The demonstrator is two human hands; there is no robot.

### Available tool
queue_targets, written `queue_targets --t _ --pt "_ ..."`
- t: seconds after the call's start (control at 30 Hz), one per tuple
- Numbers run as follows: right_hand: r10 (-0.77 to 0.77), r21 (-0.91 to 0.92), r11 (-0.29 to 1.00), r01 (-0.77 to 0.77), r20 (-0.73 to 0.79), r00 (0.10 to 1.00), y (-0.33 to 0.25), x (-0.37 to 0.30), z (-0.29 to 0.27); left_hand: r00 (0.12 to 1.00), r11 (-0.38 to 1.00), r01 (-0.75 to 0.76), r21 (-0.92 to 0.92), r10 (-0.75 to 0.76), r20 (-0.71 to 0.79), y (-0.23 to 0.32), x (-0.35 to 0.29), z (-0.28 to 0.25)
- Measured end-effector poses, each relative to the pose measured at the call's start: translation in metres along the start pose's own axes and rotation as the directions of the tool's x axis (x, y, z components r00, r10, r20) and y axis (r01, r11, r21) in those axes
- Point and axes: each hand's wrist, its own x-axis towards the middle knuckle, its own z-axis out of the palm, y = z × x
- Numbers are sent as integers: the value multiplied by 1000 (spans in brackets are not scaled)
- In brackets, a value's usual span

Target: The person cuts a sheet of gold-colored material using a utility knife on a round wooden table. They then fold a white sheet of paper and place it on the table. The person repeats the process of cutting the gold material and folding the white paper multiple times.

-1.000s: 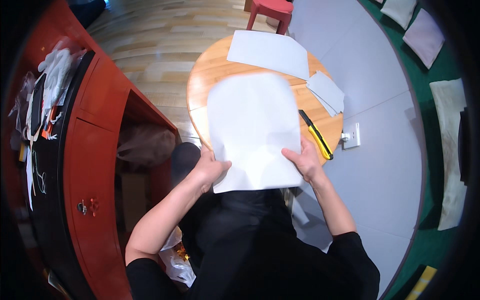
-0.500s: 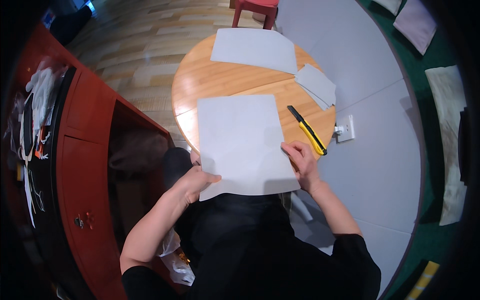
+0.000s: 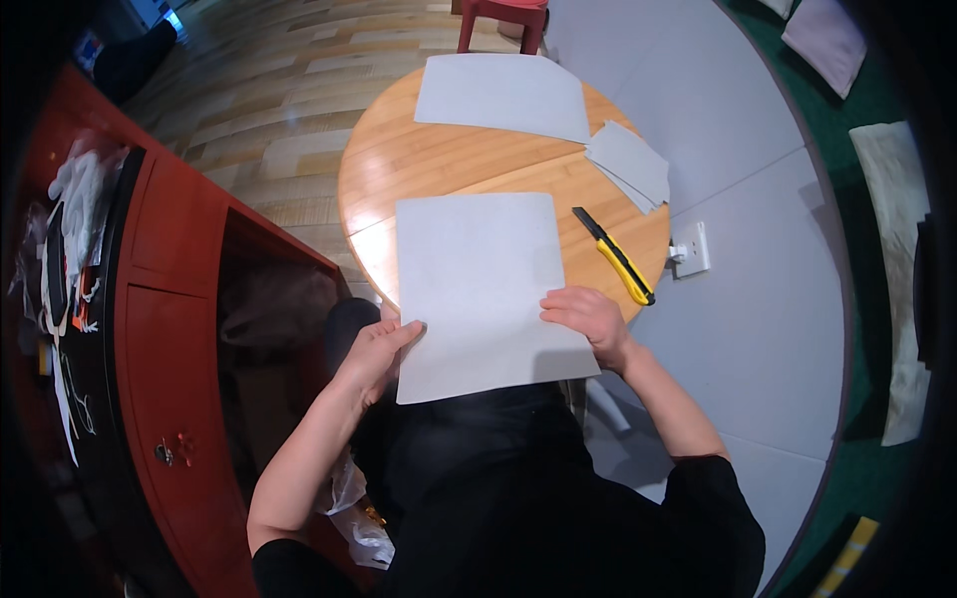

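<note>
A large white sheet of paper [image 3: 478, 259] lies over the near part of the round wooden table [image 3: 384, 149], its near end reaching past the table edge above my lap. At its left edge, my left hand [image 3: 374, 354] grips it, thumb on top and the other fingers mostly hidden beneath. My right hand [image 3: 593, 324] holds the opposite edge, with fingers together on top and the thumb out of sight. A yellow and black utility knife [image 3: 620, 261] rests on the table to the right of the sheet, untouched.
Another large white sheet [image 3: 503, 95] lies at the table's far side, beside several smaller white pieces [image 3: 630, 167]. A grey wall with a socket [image 3: 691, 251] borders the right. On the left stands a red cabinet [image 3: 169, 349]; a red stool [image 3: 503, 22] is beyond the table.
My left hand has slid up the left edge of the sheet. My right hand has shifted from pinching the edge to laying its fingers over the top. The sheet's near edge looks flatter.
</note>
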Motion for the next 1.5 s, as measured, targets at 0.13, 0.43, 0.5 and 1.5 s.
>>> queue_targets --t 0.13,0.43,0.5,1.5 --pt "-46 -80 996 46 4 999 -3 -7 2 833 742 -365 562 530 -160 -8 4 11" --pt "-47 -109 993 52 45 998 -7 -10 -6 366 -256 -500 827 803 470 50 52 75" --pt "-43 -102 994 47 39 998 -7 -9 -5 344 -239 -600 764 785 516 58 82 98" --pt "806 957 191 -220 -24 592 38 58 -3 493 -101 -509 855 780 385 74 145 165"
